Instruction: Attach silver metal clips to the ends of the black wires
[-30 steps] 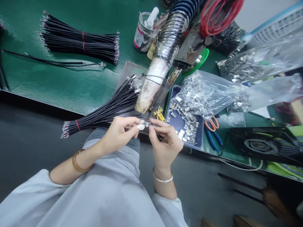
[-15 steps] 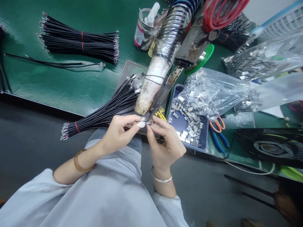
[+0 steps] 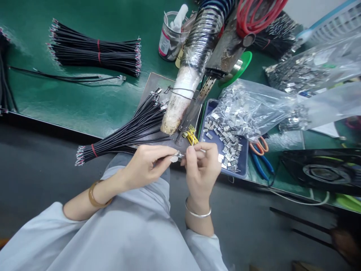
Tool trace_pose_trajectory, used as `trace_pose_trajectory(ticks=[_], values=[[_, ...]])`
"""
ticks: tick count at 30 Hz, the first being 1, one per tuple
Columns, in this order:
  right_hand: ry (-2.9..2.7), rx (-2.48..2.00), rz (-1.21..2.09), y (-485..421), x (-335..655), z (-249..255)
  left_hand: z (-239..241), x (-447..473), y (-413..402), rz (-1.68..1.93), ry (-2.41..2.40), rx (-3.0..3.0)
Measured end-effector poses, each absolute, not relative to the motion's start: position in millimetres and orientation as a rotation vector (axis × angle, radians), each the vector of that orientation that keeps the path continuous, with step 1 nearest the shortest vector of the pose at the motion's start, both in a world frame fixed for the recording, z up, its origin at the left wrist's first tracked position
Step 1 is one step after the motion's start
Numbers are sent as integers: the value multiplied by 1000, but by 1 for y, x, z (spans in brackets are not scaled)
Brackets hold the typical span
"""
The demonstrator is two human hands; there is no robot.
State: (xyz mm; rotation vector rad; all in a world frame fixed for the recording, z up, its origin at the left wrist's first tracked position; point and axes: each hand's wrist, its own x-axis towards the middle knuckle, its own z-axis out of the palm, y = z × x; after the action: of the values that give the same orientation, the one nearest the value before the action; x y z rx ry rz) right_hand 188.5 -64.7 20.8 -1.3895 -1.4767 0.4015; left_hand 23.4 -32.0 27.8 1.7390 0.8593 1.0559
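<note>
My left hand is closed in a pinch, with a small metal connector at its fingertips; a white covering shows on one fingertip. Just right of it, my right hand pinches a thin silvery solder wire that runs up beside the soldering iron. The iron points down above my hands, tip a little away from the connector. Beside my left hand lies a fanned bundle of black cables, tied with a red band, with metal connectors on several far ends.
A foil-wrapped fume hose hangs over the work spot. At right stand a blue tray of loose connectors, plastic bags and pliers. Another cable bundle and a jar lie further back; a green spool is behind the iron.
Both hands have drawn slightly toward me and right, away from the iron's tip. The right fingers have shifted from the connector, and the solder wire now shows stretched upward from them.
</note>
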Motion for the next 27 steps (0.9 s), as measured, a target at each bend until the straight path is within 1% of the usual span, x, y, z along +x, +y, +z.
trace_pose_trajectory(ticks=[2, 3, 8, 11, 13, 15, 17, 22, 27], values=[[-1485, -1369, 490, -62, 187, 23, 28, 23, -33, 1104, 866, 1772], [-1507, -1350, 466, -62, 187, 24, 29, 23, -33, 1103, 879, 1741], [-1767, -1219, 4, -63, 191, 19, 30, 27, -29, 961, 936, 1380], [-1557, -1230, -150, -67, 195, 17, 29, 30, -28, 955, 950, 1255], [-1352, -1202, -140, -70, 195, 17, 28, 31, -26, 978, 968, 1223], [-1281, -1189, -75, -72, 193, 18, 27, 33, -24, 995, 984, 1208], [-1344, -1198, -48, -73, 192, 16, 27, 34, -22, 999, 986, 1186], [-1679, -1211, -128, -67, 186, 8, 27, 38, -18, 1016, 989, 1145], [-1664, -1231, -142, -61, 179, 2, 26, 41, -18, 1058, 1072, 1151]])
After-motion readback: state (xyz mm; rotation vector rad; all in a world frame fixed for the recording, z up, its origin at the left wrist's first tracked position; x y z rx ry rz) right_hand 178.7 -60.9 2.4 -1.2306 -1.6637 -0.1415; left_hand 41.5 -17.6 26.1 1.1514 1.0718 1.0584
